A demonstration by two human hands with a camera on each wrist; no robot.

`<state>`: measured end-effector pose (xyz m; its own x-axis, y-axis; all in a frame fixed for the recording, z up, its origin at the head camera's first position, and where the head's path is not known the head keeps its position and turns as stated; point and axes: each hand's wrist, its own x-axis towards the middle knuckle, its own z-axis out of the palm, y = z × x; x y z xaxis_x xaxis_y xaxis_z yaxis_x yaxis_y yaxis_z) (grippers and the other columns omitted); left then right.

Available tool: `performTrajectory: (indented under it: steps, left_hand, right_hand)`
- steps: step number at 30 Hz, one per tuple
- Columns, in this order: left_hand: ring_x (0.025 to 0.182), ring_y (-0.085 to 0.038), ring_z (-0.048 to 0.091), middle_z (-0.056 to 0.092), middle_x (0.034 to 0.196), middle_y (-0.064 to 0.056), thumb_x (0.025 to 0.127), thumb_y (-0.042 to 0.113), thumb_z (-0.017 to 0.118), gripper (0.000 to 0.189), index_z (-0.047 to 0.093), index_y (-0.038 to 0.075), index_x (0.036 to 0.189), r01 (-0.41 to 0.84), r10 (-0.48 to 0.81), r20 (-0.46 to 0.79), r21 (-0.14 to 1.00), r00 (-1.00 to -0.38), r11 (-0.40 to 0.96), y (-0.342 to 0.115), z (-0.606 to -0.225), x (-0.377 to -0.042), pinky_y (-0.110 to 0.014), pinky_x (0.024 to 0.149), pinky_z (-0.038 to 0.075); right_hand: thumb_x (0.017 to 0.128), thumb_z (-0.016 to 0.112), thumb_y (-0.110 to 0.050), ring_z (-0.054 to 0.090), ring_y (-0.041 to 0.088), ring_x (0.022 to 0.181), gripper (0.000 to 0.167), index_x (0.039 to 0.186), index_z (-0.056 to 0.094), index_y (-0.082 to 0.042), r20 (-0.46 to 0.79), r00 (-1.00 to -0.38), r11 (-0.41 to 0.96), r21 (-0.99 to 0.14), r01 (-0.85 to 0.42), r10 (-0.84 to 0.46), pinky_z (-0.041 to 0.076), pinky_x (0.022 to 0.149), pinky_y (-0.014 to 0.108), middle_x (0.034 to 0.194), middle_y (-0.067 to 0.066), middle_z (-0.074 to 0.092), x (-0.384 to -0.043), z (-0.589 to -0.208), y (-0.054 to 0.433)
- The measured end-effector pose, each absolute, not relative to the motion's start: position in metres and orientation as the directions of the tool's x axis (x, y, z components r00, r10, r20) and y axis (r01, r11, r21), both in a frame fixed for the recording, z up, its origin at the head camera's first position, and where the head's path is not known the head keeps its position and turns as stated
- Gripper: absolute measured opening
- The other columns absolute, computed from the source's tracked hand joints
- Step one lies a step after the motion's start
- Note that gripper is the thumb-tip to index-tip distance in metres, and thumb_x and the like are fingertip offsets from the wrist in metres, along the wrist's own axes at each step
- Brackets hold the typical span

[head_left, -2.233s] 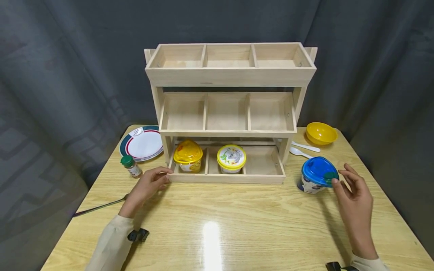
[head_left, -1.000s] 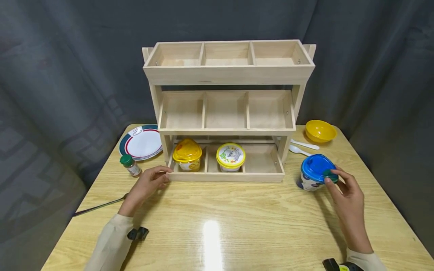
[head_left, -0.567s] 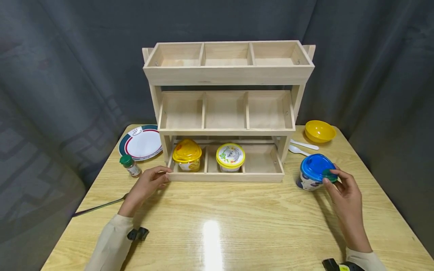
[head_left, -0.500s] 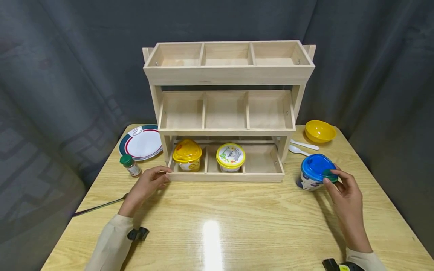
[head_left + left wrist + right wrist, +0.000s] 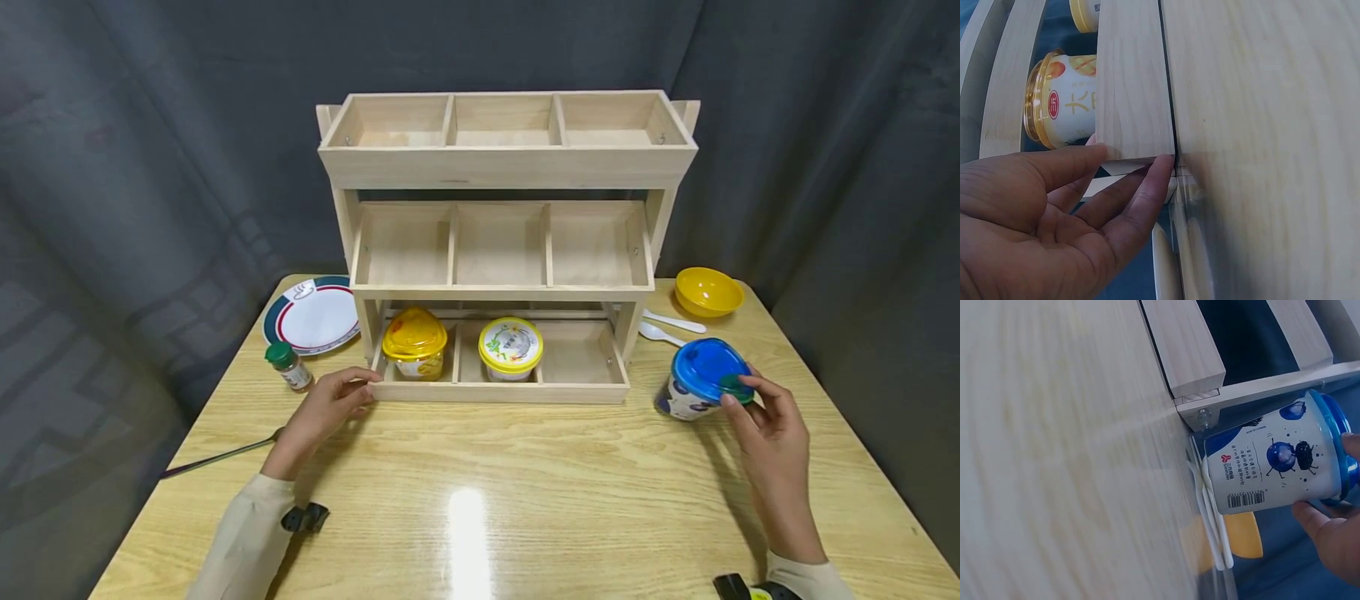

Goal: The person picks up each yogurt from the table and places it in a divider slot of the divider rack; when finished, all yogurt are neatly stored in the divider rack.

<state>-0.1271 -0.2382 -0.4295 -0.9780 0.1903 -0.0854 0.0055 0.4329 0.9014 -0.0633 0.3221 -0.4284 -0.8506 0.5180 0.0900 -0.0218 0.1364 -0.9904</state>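
Note:
At the right, my right hand (image 5: 776, 458) pinches the lid rim of a blue-lidded printed cup (image 5: 690, 400) between thumb and fingers. The cup leans slightly; whether its base touches the table I cannot tell. In the right wrist view, the printed cup (image 5: 1272, 456) shows blue berries and a barcode. My left hand (image 5: 326, 417) holds the front left corner of the wooden rack (image 5: 502, 392); the left wrist view shows its fingers round the board's end. In the bottom tier stand a yellow domed-lid cup (image 5: 416, 346), left, and a yellow-rimmed tub (image 5: 510, 348), middle.
Left of the rack lie a plate (image 5: 318, 317), a green-capped spice jar (image 5: 288, 367) and a thin dark utensil (image 5: 221, 457). Behind the blue-lidded cup are white plastic cutlery (image 5: 663, 335) and a yellow bowl (image 5: 708, 292). A dark curtain (image 5: 510, 42) hangs behind.
My right hand has closed in on the blue lid's rim and now pinches it. The cup's lid has shifted slightly to the right, tilting the cup. My left hand stays at the rack corner.

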Motion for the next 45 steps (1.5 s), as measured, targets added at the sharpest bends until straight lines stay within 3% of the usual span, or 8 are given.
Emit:
performTrajectory:
  steps: [27, 34, 45]
  left_hand:
    - [0.107, -0.034, 0.068, 0.07, 0.123, -0.027, 0.111, -0.001, 0.056, 0.026, 0.065, -0.009, 0.134, -0.017, 0.177, -0.104, 0.9, -0.979, 0.436, -0.238, -0.43, -0.127, -0.037, 0.087, 0.063]
    - [0.106, -0.033, 0.069, 0.071, 0.117, -0.024, 0.111, -0.001, 0.056, 0.026, 0.066, -0.009, 0.134, -0.017, 0.167, -0.101, 0.895, -0.981, 0.445, -0.238, -0.431, -0.127, -0.037, 0.086, 0.063]
    - [0.106, -0.034, 0.07, 0.071, 0.118, -0.025, 0.111, -0.002, 0.056, 0.026, 0.066, -0.009, 0.134, -0.022, 0.163, -0.106, 0.893, -0.981, 0.45, -0.237, -0.429, -0.127, -0.036, 0.085, 0.063]
  right_hand:
    - [0.107, 0.066, 0.0, 0.052, 0.021, 0.143, 0.046, 0.15, 0.06, -0.012, 0.18, -0.842, 0.25, -0.967, -0.056, 0.509, 0.046, 0.097, 0.006, 0.166, 0.006, 0.046, -0.063, -0.407, 0.311]
    - [0.105, 0.065, 0.007, 0.057, 0.018, 0.134, 0.043, 0.146, 0.062, -0.004, 0.243, -0.846, 0.198, -0.966, -0.166, 0.475, 0.048, 0.096, 0.007, 0.164, 0.011, 0.048, -0.064, -0.403, 0.305]
    - [0.104, 0.064, 0.009, 0.058, 0.019, 0.128, 0.042, 0.144, 0.062, -0.001, 0.232, -0.853, 0.081, -0.972, -0.219, 0.467, 0.05, 0.094, 0.009, 0.162, 0.011, 0.049, -0.066, -0.398, 0.298]
